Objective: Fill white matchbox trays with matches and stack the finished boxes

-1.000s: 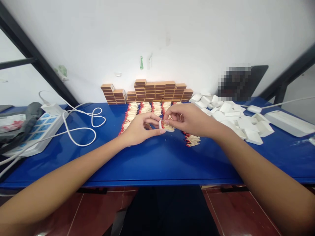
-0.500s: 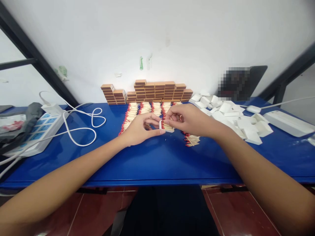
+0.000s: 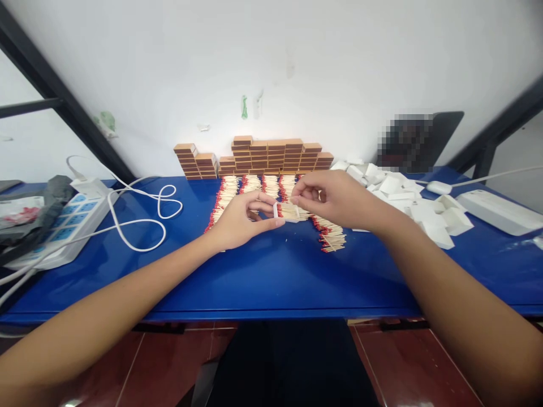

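Note:
My left hand (image 3: 241, 221) pinches the left end of a small white matchbox tray (image 3: 290, 220) between thumb and fingers, just above the blue table. Matches (image 3: 287, 211) lie inside the tray, red heads toward the left. Over the tray's right end is my right hand (image 3: 335, 196), its thumb and fingertips drawn together; what they hold, if anything, is too small to make out. Behind and beside the hands lie rows of loose red-headed matches (image 3: 227, 195), partly covered by both hands. One row (image 3: 330, 233) reaches forward below my right hand.
Brown matchboxes (image 3: 267, 155) are stacked along the wall. White empty trays (image 3: 407, 198) lie heaped at the right, near a white box-shaped device (image 3: 498, 212) and a dark panel (image 3: 445, 138). A power strip (image 3: 70, 223) and looping white cable (image 3: 139, 250) occupy the left of the table (image 3: 254, 282).
My right hand has shifted slightly right and up, off the matches in the tray, so more of the tray shows. My left hand keeps its hold with the tray tilted slightly differently.

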`<state>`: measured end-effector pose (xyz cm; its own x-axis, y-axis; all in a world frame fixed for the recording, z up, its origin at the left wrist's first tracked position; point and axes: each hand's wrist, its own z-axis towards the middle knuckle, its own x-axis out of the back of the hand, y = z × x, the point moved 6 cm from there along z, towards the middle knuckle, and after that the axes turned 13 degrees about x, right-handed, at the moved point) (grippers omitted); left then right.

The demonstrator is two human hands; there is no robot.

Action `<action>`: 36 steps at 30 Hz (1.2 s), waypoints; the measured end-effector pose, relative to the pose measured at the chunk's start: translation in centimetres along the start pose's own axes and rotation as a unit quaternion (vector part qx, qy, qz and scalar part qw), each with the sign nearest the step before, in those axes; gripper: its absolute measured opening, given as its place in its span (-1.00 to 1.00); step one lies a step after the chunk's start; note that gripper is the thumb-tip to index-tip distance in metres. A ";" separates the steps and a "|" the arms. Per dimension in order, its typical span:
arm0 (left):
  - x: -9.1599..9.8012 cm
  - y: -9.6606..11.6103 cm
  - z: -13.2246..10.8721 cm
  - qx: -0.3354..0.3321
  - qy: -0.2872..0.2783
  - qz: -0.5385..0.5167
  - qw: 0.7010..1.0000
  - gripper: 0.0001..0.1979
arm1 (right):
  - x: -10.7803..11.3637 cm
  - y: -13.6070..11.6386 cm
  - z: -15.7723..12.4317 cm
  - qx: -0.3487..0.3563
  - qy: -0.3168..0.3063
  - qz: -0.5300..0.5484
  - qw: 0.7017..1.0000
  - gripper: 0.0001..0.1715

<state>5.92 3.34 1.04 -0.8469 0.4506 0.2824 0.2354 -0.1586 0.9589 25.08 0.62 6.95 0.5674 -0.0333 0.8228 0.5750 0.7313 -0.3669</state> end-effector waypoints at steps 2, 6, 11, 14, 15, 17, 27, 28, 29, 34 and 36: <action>0.4 0.2 0.1 -0.004 0.027 -0.009 1.000 -0.51 | 0.5 0.6 -0.2 -0.019 -0.003 -0.015 1.000 -0.79; 1.1 0.7 0.1 -0.013 0.081 -0.008 0.997 -0.49 | -0.3 1.3 -0.4 -0.032 -0.097 -0.042 0.994 -0.84; 1.2 0.7 0.2 -0.009 0.086 -0.003 0.996 -0.49 | -1.9 2.3 -0.5 -0.042 -0.172 -0.070 0.982 -0.88; 1.0 0.4 0.2 0.000 0.076 -0.002 0.997 -0.48 | -2.5 2.9 -0.6 -0.057 -0.192 -0.093 0.975 -0.84; 1.0 0.3 0.3 0.003 0.073 -0.001 0.997 -0.47 | -2.7 3.0 -0.7 -0.064 -0.195 -0.092 0.974 -0.83; 0.9 0.2 0.3 0.008 0.070 0.001 0.997 -0.46 | -2.8 3.0 -0.8 -0.070 -0.197 -0.083 0.974 -0.83; 1.0 0.4 0.2 0.002 0.070 0.009 0.997 -0.47 | -2.4 1.6 -0.9 -0.091 -0.191 0.013 0.977 -0.96; 1.0 0.4 0.2 0.002 0.071 0.013 0.997 -0.48 | -2.6 1.6 -1.0 -0.091 -0.199 0.025 0.975 -0.97; 1.0 0.4 0.2 0.004 0.072 0.016 0.997 -0.48 | -2.8 1.6 -1.0 -0.090 -0.207 0.036 0.974 -0.96; 0.9 0.3 0.2 0.004 0.070 0.006 0.998 -0.48 | -3.4 1.7 -1.1 -0.076 -0.227 0.040 0.970 -0.89; 0.9 0.3 0.2 0.006 0.068 0.005 0.998 -0.48 | -3.0 1.7 -1.0 -0.063 -0.211 0.028 0.975 -0.88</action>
<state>5.30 3.84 1.60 -0.9012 0.3259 0.2858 0.2489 -0.1508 0.9567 24.94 1.30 3.39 0.3226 0.3078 0.8951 0.6333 0.6326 -0.4458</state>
